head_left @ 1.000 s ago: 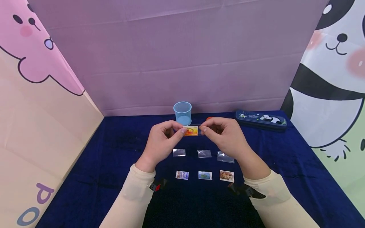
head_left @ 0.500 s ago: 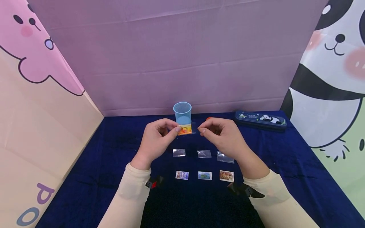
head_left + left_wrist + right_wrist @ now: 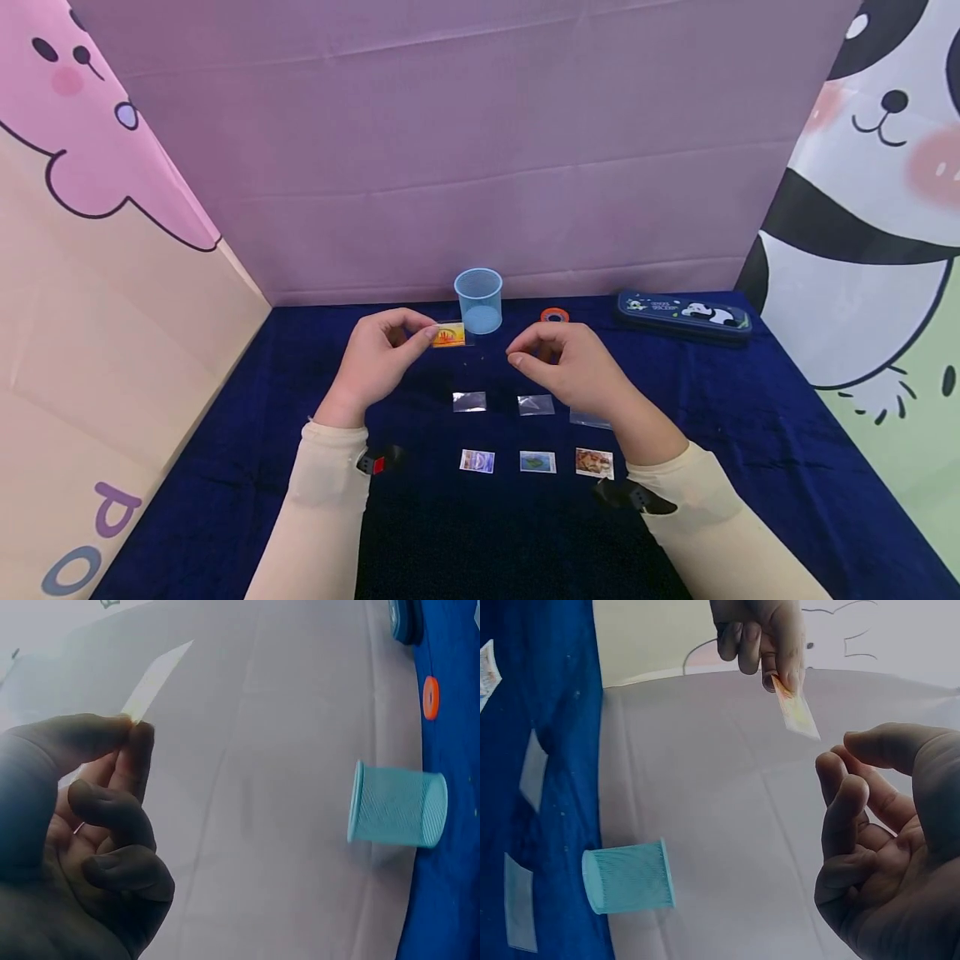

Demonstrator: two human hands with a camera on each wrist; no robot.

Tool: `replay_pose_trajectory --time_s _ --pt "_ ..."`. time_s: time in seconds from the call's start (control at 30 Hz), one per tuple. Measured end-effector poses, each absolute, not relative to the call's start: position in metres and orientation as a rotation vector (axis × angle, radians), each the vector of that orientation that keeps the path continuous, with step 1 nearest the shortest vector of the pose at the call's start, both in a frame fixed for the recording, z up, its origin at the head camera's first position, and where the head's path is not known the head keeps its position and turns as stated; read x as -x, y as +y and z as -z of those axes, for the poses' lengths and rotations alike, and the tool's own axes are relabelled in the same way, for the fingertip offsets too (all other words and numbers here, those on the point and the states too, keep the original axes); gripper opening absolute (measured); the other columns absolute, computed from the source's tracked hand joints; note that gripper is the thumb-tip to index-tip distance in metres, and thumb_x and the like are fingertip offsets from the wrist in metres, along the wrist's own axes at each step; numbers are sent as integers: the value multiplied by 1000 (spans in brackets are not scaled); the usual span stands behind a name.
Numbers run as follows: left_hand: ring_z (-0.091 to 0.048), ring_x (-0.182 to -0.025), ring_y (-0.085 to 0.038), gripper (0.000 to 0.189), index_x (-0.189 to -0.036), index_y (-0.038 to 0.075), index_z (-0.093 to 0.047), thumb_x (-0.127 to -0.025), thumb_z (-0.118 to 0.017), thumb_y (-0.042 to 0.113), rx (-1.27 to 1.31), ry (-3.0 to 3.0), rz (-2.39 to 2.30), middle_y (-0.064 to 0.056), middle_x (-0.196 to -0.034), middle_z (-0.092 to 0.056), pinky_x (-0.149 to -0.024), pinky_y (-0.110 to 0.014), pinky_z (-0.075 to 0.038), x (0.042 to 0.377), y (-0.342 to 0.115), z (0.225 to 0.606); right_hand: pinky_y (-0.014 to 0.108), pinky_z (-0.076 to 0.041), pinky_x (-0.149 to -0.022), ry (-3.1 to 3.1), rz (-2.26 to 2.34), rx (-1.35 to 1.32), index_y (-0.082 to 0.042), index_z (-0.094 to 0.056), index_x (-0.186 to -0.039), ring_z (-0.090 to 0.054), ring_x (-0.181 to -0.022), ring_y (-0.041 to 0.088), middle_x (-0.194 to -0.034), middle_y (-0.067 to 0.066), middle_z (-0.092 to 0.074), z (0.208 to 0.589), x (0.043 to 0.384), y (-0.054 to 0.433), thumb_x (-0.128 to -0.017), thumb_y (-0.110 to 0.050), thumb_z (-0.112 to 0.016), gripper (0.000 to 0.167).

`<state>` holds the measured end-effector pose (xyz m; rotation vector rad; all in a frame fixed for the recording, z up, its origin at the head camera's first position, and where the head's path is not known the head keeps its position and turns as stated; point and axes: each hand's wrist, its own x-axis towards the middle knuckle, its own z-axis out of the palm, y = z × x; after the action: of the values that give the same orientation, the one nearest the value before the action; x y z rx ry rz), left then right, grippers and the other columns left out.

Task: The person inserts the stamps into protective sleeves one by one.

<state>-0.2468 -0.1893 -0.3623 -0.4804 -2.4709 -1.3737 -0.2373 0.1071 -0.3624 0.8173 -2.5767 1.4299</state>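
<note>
Pinched between thumb and fingertips, a small orange-and-yellow stamp (image 3: pixel 448 336) in a clear sleeve is held up by my left hand (image 3: pixel 375 362), left of the blue mesh cup. A clear strip of the sleeve shows past the stamp's right end. My right hand (image 3: pixel 573 367) hovers to the right, fingers loosely curled and thumb near the index finger, with nothing between them. Below the hands lie a clear sleeve (image 3: pixel 469 402), a second sleeve (image 3: pixel 536 405) and a third sleeve (image 3: pixel 590 419), partly hidden by my right hand. Nearer me, three stamps (image 3: pixel 537 462) form a row.
The blue mesh cup (image 3: pixel 478 300) stands at the back against the lilac backdrop (image 3: pixel 450 167). To its right are an orange tape roll (image 3: pixel 555 311) and a dark blue panda pencil case (image 3: pixel 682 318). Dark blue cloth (image 3: pixel 300 500) covers the table.
My left hand has carried the sleeved stamp leftward, away from my right hand, whose fingertips were at the sleeve's right end. My right hand has dropped slightly left and down, uncovering the tape roll.
</note>
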Motion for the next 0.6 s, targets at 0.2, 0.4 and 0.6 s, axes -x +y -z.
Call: replay_pose_trajectory --time_s 0.2,0.4,0.6 --pt "-50 -67 -26 14 -109 17 -79 -101 -73 28 365 -2518 1325 -1 -93 -71 -54 -32 -40 257 -206 371 32 -45 -55 -2659 -1437 -857 -21 -77 -104 -58 -70 21 -90 -2 -67 374 242 98 -100 -25 -74 7" --pt "-56 -80 -27 17 -107 13 -79 -102 -72 27 257 -2573 1344 -5 -99 -73 -68 -37 -49 269 -221 388 34 -46 -58 -2726 -1439 -880 -21 -76 -103 -60 -71 21 -93 -3 -68 385 246 91 -99 -25 -75 6" --pt "-59 -94 -28 17 -113 13 -76 -104 -69 26 148 -2685 1332 -8 -112 -72 -85 -41 -53 275 -232 400 32 -47 -56 -2792 -1386 -934 -24 -76 -103 -60 -68 20 -94 -6 -68 400 249 84 -98 -24 -75 5"
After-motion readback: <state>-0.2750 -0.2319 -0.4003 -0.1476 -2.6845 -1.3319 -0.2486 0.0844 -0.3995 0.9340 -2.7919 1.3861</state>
